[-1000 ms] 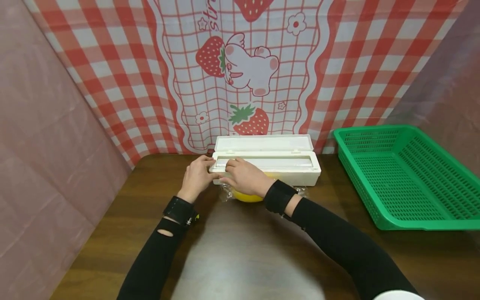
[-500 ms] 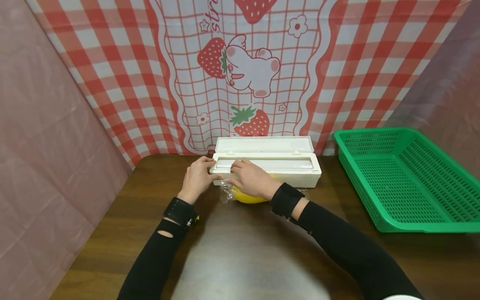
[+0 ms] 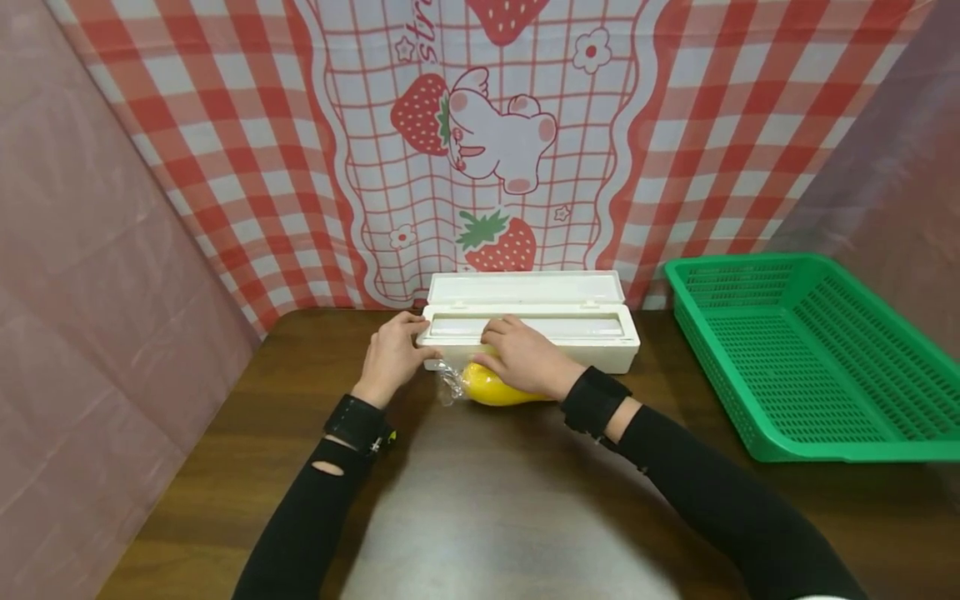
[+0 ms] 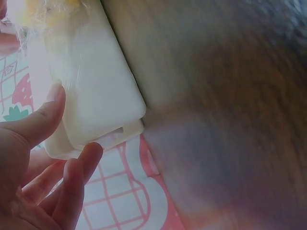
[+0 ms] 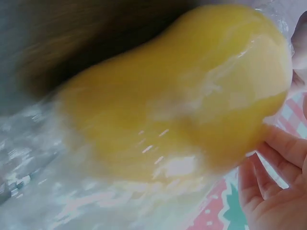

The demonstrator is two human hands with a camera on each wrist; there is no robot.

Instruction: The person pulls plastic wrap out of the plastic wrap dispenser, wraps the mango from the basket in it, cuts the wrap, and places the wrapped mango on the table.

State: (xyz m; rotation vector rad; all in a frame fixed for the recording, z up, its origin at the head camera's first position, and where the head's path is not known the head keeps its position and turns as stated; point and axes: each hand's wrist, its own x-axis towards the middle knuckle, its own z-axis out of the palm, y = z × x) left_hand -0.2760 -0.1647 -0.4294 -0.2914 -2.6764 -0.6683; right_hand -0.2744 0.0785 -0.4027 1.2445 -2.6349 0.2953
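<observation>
A long white cling film dispenser stands at the back of the table with its lid raised. Its left end is gripped by my left hand, thumb on the front and fingers around the end. Close against the front lies a yellow, bulbous, pear-shaped thing wrapped in clear film, partly covered by the right hand. My right hand pinches the dispenser's front edge, fingers curled over the top and thumb below. In the right wrist view, the yellow thing fills the middle, blurred under shiny film.
A green slotted plastic basket stands on the right of the brown wooden table. Behind the dispenser hangs a red-and-white checked cloth with strawberries. A pink cloth hangs on the left.
My right hand has slid rightward along the dispenser's front edge, uncovering more of the yellow thing's left end. The left hand stays on the dispenser's left end.
</observation>
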